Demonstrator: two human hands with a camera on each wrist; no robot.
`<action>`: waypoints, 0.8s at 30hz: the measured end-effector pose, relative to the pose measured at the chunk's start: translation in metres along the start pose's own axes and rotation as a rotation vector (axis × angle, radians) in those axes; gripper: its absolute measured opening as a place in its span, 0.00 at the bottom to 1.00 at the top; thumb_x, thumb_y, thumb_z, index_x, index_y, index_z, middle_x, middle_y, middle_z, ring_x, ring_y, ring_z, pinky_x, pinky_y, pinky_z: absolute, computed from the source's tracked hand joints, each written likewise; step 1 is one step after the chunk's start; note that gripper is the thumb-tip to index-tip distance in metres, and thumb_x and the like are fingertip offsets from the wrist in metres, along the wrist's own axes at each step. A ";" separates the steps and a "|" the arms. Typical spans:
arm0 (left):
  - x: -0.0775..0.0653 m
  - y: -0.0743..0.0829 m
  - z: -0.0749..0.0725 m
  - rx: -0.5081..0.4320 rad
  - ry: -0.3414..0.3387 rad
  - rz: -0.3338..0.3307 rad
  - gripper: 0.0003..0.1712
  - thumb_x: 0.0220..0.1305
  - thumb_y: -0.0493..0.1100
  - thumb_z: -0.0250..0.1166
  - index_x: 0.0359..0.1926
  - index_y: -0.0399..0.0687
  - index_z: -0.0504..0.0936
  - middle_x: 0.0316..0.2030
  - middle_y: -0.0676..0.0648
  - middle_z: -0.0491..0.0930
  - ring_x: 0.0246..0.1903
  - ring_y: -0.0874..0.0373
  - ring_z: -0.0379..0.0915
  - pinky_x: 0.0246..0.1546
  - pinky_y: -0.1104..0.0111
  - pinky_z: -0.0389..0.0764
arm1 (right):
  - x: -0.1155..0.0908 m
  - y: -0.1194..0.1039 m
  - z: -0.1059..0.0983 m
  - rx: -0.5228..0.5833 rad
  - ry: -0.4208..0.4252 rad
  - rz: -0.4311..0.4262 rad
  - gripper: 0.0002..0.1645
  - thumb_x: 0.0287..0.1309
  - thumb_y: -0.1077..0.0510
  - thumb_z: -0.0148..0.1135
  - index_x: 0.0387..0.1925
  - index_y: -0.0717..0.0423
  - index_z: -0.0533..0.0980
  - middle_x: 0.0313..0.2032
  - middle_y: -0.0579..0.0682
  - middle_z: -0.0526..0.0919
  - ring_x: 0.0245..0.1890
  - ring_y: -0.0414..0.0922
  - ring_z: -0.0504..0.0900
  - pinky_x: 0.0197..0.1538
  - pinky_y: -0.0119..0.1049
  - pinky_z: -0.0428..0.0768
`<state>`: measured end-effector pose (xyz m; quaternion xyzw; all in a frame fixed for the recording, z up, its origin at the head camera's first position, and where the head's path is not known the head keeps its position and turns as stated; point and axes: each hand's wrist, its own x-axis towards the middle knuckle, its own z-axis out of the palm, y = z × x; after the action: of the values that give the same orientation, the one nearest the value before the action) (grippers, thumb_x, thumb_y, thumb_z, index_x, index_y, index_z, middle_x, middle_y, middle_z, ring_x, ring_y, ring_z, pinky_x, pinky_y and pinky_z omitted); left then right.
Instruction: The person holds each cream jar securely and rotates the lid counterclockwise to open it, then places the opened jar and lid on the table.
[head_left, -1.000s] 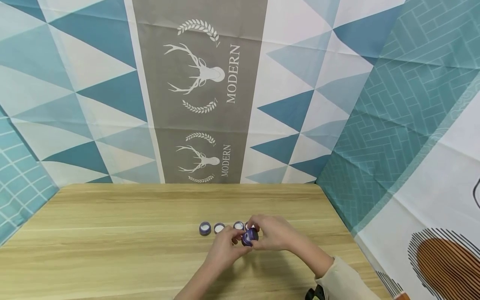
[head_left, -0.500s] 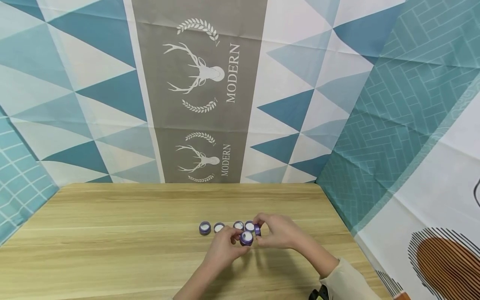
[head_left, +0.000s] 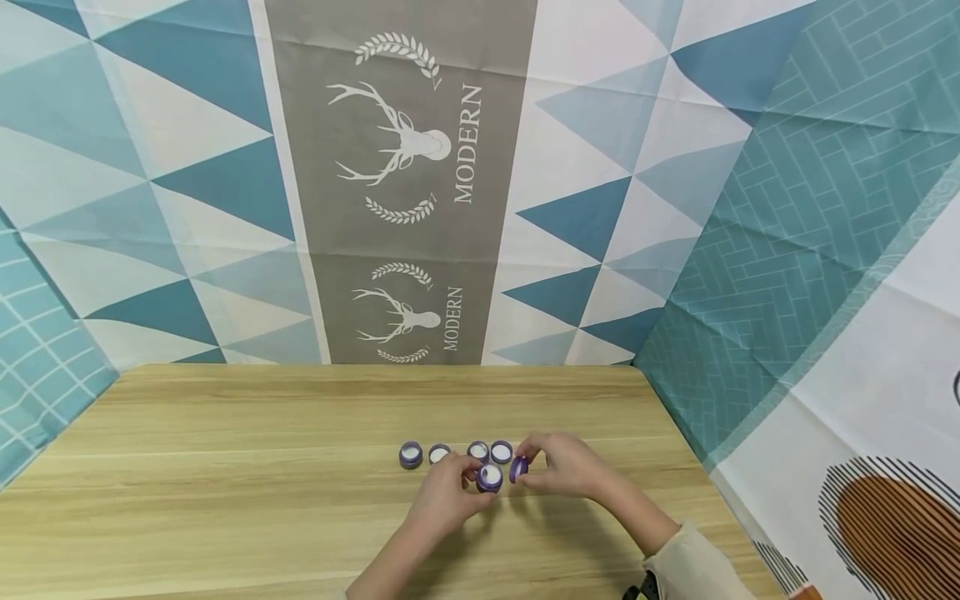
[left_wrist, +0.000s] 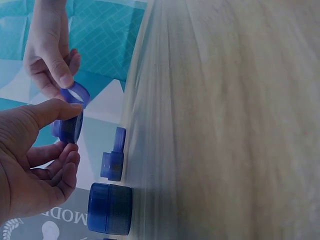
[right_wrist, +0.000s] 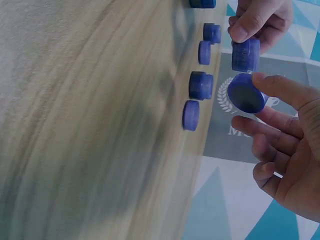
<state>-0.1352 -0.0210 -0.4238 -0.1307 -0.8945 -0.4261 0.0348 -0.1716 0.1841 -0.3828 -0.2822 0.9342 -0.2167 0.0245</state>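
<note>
My left hand [head_left: 444,500] pinches a small round purple cream jar [head_left: 490,477] by its sides, its pale mouth turned up toward the head camera. To its right, my right hand [head_left: 562,467] holds the purple lid [head_left: 518,469] by the edge, between thumb and fingers. The lid is tilted on edge, apart from the jar in the head view. In the right wrist view the dark flat top of this lid [right_wrist: 246,93] faces the camera, just below the jar [right_wrist: 245,55]. Behind the hands, an open jar [head_left: 477,451] and a lid [head_left: 501,452] lie side by side on the table.
Farther left on the wooden table [head_left: 225,483] stand another open jar [head_left: 410,455] and a lid [head_left: 438,454], partly hidden by the left hand. One more purple piece [right_wrist: 202,3] is cut off by the right wrist view's top edge. Patterned cloth [head_left: 405,167] hangs behind.
The lid and jar were together in the hands; the right hand has drawn the lid off to the right and tilted it. The left hand keeps its jar, now turned mouth up.
</note>
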 end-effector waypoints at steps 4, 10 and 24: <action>0.001 -0.001 0.001 0.024 -0.023 -0.003 0.23 0.41 0.42 0.74 0.40 0.36 0.82 0.29 0.49 0.73 0.29 0.60 0.67 0.28 0.74 0.69 | 0.001 0.005 0.004 0.024 -0.016 -0.022 0.17 0.48 0.52 0.70 0.40 0.55 0.81 0.32 0.46 0.85 0.26 0.35 0.75 0.27 0.26 0.69; 0.003 -0.003 0.002 0.043 -0.047 -0.004 0.22 0.41 0.43 0.75 0.39 0.37 0.81 0.30 0.49 0.74 0.30 0.60 0.68 0.29 0.71 0.72 | 0.001 0.012 0.011 0.103 -0.041 -0.037 0.18 0.50 0.59 0.67 0.44 0.61 0.80 0.37 0.53 0.86 0.21 0.30 0.68 0.22 0.24 0.67; 0.010 -0.011 0.011 0.077 -0.078 -0.004 0.22 0.38 0.39 0.75 0.38 0.35 0.82 0.29 0.47 0.78 0.29 0.58 0.72 0.32 0.65 0.76 | 0.002 0.023 0.031 0.190 -0.062 0.015 0.22 0.51 0.55 0.67 0.48 0.60 0.79 0.40 0.53 0.85 0.22 0.31 0.70 0.24 0.25 0.70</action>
<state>-0.1470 -0.0170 -0.4369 -0.1440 -0.9112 -0.3859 0.0040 -0.1797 0.1883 -0.4205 -0.2783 0.9102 -0.2955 0.0817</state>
